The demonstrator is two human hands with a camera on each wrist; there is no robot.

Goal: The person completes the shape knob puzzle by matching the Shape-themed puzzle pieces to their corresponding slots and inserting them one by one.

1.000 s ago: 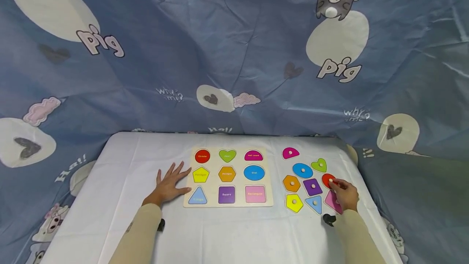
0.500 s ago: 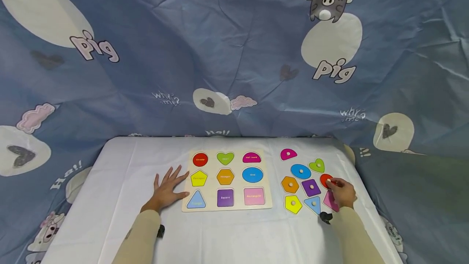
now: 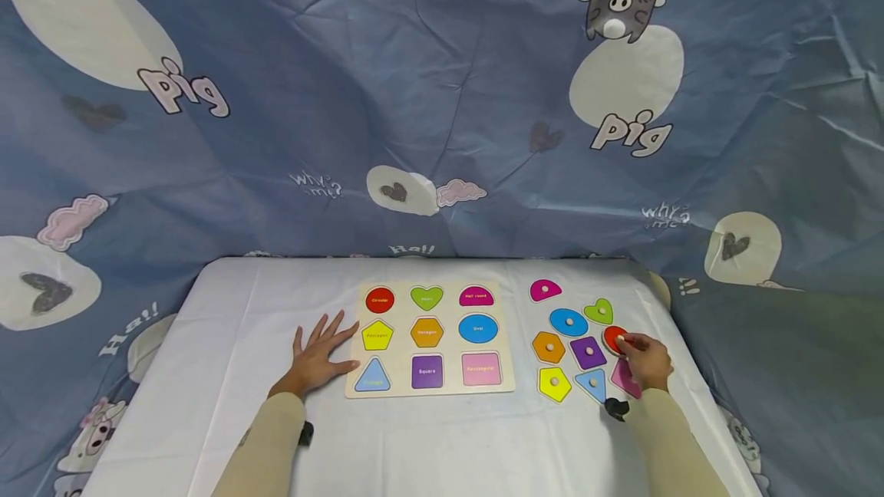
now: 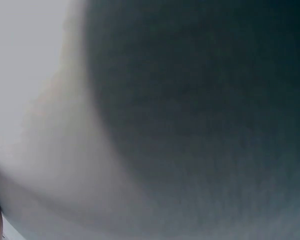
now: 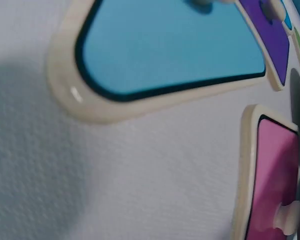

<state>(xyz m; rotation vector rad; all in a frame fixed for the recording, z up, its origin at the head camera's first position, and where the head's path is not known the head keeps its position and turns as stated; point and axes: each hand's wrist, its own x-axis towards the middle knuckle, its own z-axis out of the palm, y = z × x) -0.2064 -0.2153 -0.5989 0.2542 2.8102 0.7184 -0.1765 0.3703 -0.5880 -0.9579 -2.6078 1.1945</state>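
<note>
My right hand (image 3: 651,365) pinches the small knob of a red circle puzzle piece (image 3: 611,339), which appears slightly raised, with a shadow at its edge. Below that hand, partly covered, lies a pink rectangle piece (image 3: 625,380); it also shows in the right wrist view beside a blue triangle piece (image 5: 170,55). My left hand (image 3: 316,359) lies on the table with fingers spread, fingertips at the left edge of the shape puzzle board (image 3: 451,305). Printed coloured shapes with words fill the board. The left wrist view is mostly a blurred sleeve.
Several knobbed pieces lie right of the board: a magenta half round (image 3: 542,294), blue oval (image 3: 561,320), green heart (image 3: 592,309), orange hexagon (image 3: 542,343), purple square (image 3: 580,361) and yellow pentagon (image 3: 547,386). A white cloth (image 3: 414,443) covers the table; behind hangs a blue patterned curtain (image 3: 414,98).
The red circle piece has come up slightly and shifted a little left in the right hand's pinch. The left hand keeps its place by the board; the head view has tilted slightly.
</note>
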